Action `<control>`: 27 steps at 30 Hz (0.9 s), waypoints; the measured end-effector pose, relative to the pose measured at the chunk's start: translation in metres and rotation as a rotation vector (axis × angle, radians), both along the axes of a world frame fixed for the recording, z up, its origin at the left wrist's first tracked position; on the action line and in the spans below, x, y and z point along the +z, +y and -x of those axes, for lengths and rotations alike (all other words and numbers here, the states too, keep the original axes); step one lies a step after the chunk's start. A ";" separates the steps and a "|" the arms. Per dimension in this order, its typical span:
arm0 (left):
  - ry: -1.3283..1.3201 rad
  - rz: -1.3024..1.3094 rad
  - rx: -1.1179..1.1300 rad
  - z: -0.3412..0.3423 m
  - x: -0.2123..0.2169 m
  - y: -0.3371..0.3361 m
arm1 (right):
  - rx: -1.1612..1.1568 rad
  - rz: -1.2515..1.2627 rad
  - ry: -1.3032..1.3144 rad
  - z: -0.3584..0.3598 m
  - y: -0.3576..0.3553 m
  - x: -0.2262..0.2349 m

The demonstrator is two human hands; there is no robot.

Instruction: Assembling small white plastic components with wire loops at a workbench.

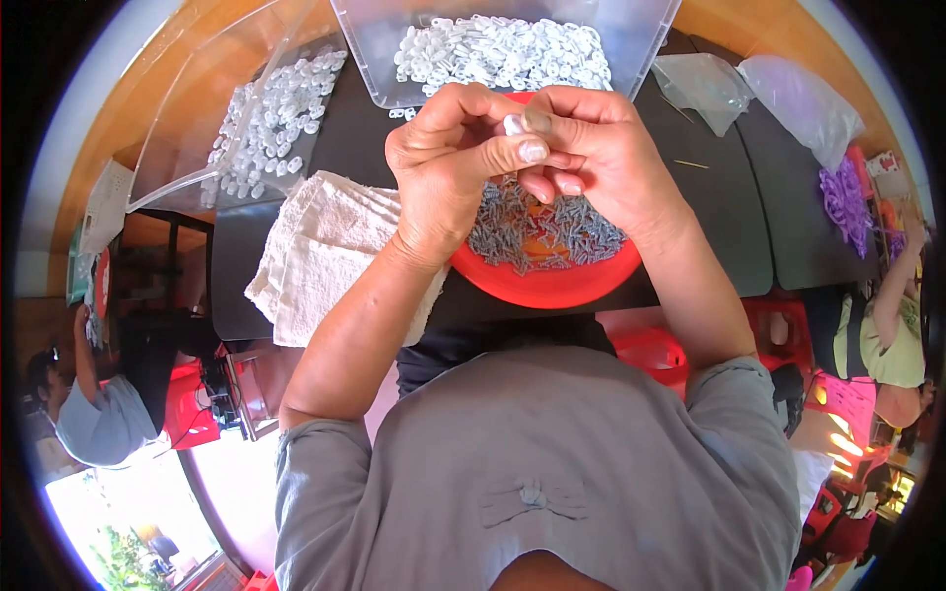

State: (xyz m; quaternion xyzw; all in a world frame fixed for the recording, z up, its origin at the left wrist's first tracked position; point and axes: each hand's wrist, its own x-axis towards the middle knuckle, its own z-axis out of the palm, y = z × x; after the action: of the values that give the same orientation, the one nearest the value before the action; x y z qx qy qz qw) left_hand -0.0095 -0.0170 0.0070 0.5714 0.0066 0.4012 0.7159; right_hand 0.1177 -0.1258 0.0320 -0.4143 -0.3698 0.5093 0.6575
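My left hand (443, 167) and my right hand (606, 148) meet over a red bowl (552, 293), thumbs and fingers pinched together. Between the fingertips shows a small white plastic piece (512, 125), mostly covered by them. Whether a second small part is held with it is hidden. The bowl holds many small grey screw-like pieces (503, 231). Just beyond my hands, a clear plastic bin (370, 59) contains a heap of small white oval plastic pieces (503, 54) with holes. A folded cream towel (320, 251) lies beside my left forearm.
More white pieces (261, 128) lie in a second clear container (158, 148) at the left. On the dark table (724, 217) at the right are clear plastic bags (705, 87) and a thin stick (692, 164). Purple items (843, 207) sit farther right. Other people work at both sides.
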 end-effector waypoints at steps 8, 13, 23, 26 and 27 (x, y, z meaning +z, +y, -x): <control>0.010 -0.007 -0.040 0.001 0.007 -0.003 | -0.111 0.019 -0.218 -0.003 -0.002 0.009; 0.054 0.000 -0.027 0.002 0.013 -0.007 | -0.108 0.048 -0.195 -0.005 -0.003 0.009; 0.096 -0.011 0.039 0.006 0.014 -0.002 | -0.089 0.119 -0.222 0.000 0.003 0.006; 0.202 -0.197 0.395 0.027 0.030 0.011 | -0.130 0.227 -0.373 0.002 -0.002 0.000; 0.236 -0.257 0.582 0.036 0.038 0.025 | -0.208 0.142 -0.971 0.004 -0.006 -0.006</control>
State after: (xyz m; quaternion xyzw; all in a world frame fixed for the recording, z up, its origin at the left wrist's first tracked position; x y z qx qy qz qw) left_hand -0.0457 0.0078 0.0452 0.6735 0.2016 0.5175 0.4878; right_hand 0.1141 -0.1319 0.0255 -0.6820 -0.5542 0.2136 0.4268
